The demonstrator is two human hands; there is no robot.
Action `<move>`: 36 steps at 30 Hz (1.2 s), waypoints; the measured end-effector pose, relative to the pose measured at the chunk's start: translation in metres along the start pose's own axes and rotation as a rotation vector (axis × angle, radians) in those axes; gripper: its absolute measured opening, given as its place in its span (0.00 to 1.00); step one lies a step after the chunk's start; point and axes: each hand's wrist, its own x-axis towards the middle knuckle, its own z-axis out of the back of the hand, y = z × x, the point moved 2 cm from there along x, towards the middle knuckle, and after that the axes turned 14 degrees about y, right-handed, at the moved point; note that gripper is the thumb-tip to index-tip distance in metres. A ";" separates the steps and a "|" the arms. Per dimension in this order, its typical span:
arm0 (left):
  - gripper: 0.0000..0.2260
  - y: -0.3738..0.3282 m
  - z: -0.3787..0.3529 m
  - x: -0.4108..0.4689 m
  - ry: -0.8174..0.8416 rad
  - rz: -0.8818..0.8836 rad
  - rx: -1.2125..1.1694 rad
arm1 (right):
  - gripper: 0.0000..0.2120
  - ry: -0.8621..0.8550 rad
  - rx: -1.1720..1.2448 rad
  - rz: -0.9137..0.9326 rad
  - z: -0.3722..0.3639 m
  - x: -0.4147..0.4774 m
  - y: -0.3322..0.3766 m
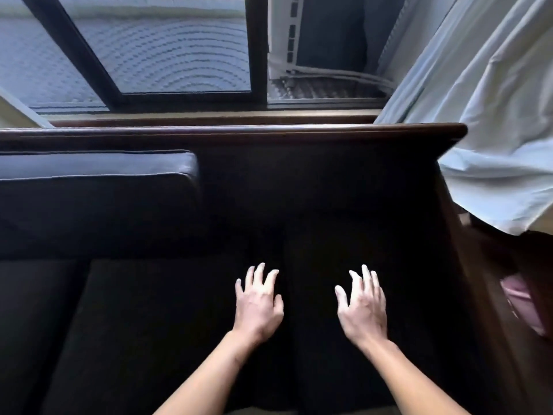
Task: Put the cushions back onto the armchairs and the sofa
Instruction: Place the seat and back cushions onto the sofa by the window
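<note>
I look down on a dark sofa with a wooden back rail [269, 133] below a window. A dark back cushion [95, 193] stands upright against the sofa's back on the left. Dark seat cushions [143, 319] lie on the seat; their edges are hard to tell apart in the shadow. My left hand [258, 304] and my right hand [362, 307] hover side by side over the right part of the seat, palms down, fingers spread, holding nothing. The sofa's back to the right of the standing cushion is very dark.
A dark-framed window [179, 70] runs behind the sofa. A pale curtain [490, 115] hangs over the sofa's right end. A wooden armrest [466, 250] borders the seat on the right, with something pink [520, 298] beyond it.
</note>
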 end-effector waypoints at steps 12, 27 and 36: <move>0.42 -0.066 -0.136 0.103 0.032 0.414 -0.627 | 0.44 0.089 0.112 -0.368 -0.006 0.101 -0.187; 0.49 -0.037 -0.173 0.136 -0.245 0.396 -0.693 | 0.40 -0.153 0.263 -0.534 -0.035 0.133 -0.218; 0.41 -0.025 -0.165 0.122 -0.274 0.411 -0.660 | 0.34 -0.191 0.276 -0.351 0.024 0.079 -0.181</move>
